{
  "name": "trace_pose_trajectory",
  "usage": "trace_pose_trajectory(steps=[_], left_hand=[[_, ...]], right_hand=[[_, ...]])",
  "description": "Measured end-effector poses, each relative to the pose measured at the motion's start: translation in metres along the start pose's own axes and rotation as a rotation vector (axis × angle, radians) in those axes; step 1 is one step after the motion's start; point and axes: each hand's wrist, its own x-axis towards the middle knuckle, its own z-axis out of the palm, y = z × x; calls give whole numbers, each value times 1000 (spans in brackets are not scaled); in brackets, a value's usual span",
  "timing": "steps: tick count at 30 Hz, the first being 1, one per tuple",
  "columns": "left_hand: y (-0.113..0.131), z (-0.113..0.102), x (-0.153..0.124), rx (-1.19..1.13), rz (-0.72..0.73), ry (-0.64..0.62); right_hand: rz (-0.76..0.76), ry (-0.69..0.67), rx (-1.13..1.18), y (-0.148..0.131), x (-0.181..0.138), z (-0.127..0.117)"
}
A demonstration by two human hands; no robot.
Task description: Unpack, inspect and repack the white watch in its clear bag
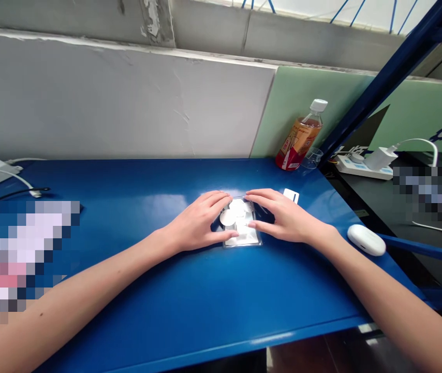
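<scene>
A flat, clear plastic pack (249, 237) with white contents lies on the blue table between my hands. Toward its left side is a round white piece (227, 217); glare blurs the detail. My left hand (201, 220) rests at the pack's left side, thumb and fingers spread apart, with the thumb over its lower part. From the right, my right hand (283, 215) reaches in with thumb and fingers also apart, thumb tip near the pack's middle. Neither hand has closed around anything. I cannot tell how firmly the fingertips touch the pack.
The blue table (190, 305) meets a wall at the back. A drink bottle (300, 137) stands at the back right by a clear cup (312, 158). A white card (291, 196) and a white earbud case (366, 240) lie to the right. A power strip (364, 167) sits beyond the blue post.
</scene>
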Motion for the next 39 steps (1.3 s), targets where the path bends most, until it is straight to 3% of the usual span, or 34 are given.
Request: trace_pose_trajectory(steps=[5, 23, 29, 39], left_hand=[[0, 1, 0, 37, -35, -5], [4, -3, 2, 70, -58, -92], [4, -1, 2, 70, -160, -86], [4, -1, 2, 91, -116, -72]], right_hand=[[8, -93, -17, -2, -2, -2], [6, -156, -20, 1, -2, 1], [44, -203, -22, -1, 0, 0], [70, -201, -2, -1, 0, 0]])
